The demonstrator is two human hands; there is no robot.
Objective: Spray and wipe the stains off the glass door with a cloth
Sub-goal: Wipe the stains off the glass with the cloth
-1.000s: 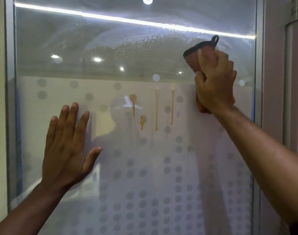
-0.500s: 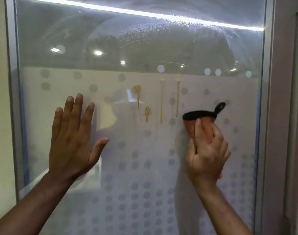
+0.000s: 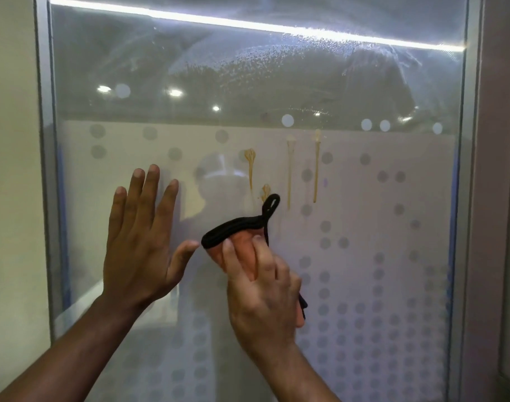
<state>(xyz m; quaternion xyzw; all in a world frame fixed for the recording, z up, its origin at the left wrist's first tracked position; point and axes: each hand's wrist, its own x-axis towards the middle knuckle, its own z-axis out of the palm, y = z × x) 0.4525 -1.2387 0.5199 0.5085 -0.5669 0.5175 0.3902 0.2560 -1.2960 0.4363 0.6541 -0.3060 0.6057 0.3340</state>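
1. Cloth [image 3: 242, 248], orange with a black bound edge and a black hanging loop [image 3: 272, 203], is bunched in the right hand [image 3: 262, 300]. The fingers are curled round it and push it against the pane, and the loop stands up above the fingertips.
2. The cloth sits near the middle of the pane, just under the lowest stain. The loop's tip is just beside that stain.
3. The left hand [image 3: 138, 250] lies flat on the glass to the left, fingers straight and slightly spread. Its thumb points towards the cloth's black edge; whether they touch cannot be told.
4. The stains are four yellowish-brown drips above the cloth: two short ones [image 3: 250, 169] and two long thin runs [image 3: 316, 166] to their right.
5. The glass door [image 3: 364, 82] is clear in its upper part, which carries fine droplets and curved smears. Its lower part is frosted, with grey dots [image 3: 364, 314] crowding towards the bottom.
6. A grey metal frame [image 3: 45, 169] edges the pane, with a pale wall [image 3: 10, 169] to its left. A bright light strip [image 3: 248, 23] is reflected across the top.
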